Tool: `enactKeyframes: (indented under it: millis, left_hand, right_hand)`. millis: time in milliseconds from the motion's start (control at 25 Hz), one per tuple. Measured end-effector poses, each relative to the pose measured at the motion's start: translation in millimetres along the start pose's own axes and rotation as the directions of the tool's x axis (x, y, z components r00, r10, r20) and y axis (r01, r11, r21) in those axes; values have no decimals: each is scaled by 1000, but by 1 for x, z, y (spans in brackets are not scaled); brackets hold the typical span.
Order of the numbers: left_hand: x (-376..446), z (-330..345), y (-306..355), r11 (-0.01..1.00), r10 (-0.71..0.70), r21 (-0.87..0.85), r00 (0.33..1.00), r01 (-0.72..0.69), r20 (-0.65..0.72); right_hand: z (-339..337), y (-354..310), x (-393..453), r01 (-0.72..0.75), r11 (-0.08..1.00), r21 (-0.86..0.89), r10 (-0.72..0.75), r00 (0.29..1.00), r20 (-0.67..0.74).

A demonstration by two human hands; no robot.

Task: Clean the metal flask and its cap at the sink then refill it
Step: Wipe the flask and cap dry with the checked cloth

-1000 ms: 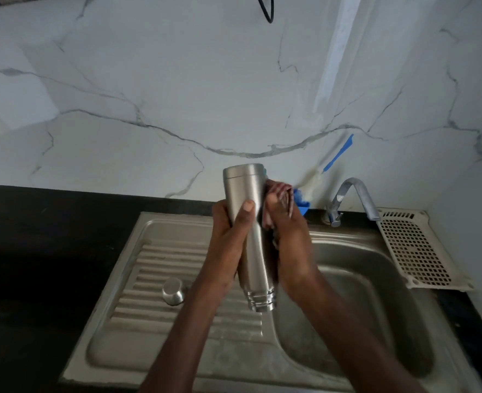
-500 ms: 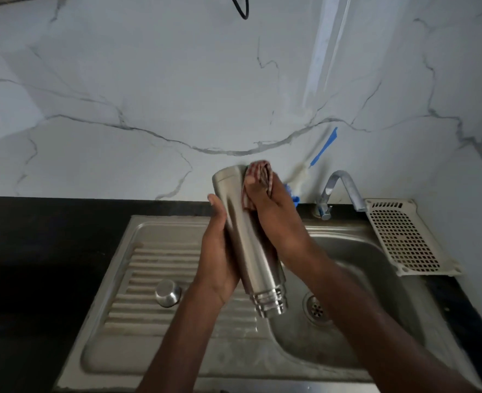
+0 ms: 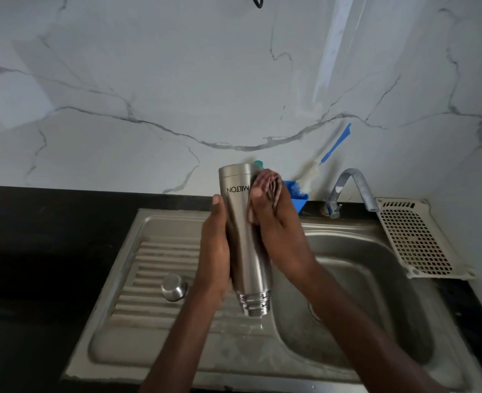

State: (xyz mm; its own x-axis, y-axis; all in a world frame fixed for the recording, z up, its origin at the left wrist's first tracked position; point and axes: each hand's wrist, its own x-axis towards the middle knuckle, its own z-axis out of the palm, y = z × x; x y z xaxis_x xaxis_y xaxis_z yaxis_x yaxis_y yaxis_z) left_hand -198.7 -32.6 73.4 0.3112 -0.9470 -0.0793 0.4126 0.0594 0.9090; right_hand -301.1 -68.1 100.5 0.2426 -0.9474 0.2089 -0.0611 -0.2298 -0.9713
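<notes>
The metal flask (image 3: 244, 236) is held upside down above the sink (image 3: 361, 279), its open threaded neck pointing down toward me and its base up near the wall. My left hand (image 3: 214, 251) grips the flask's left side. My right hand (image 3: 276, 222) presses a reddish striped cloth (image 3: 269, 181) against the flask's upper right side. The flask's steel cap (image 3: 174, 287) stands on the ribbed drainboard (image 3: 149, 279), to the left of my left wrist.
A curved tap (image 3: 353, 188) rises behind the basin. A blue holder (image 3: 297, 195) with a blue-handled bottle brush (image 3: 324, 160) leans on the marble wall. A beige perforated rack (image 3: 415, 239) lies at the right. Black counter (image 3: 49, 236) extends left.
The flask has turned in my left hand so its printed brand name faces me. My right hand with the cloth stays rubbing the upper part near the base.
</notes>
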Motion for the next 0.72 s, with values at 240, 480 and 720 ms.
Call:
enactKeyframes:
  millis: [240,480,720]
  left_hand:
    - [9,-13,1,961,-183,-231,977,154,-109]
    - [6,-22,-10,972,-157,-187,986,143,-64]
    - [-14,5,-3,975,-202,-81,978,206,59]
  right_hand:
    - [3,26,-27,-241,970,40,231,958,171]
    - [5,21,-61,83,973,-215,-45,983,175]
    - [-10,-1,8,-390,862,324,384,919,87]
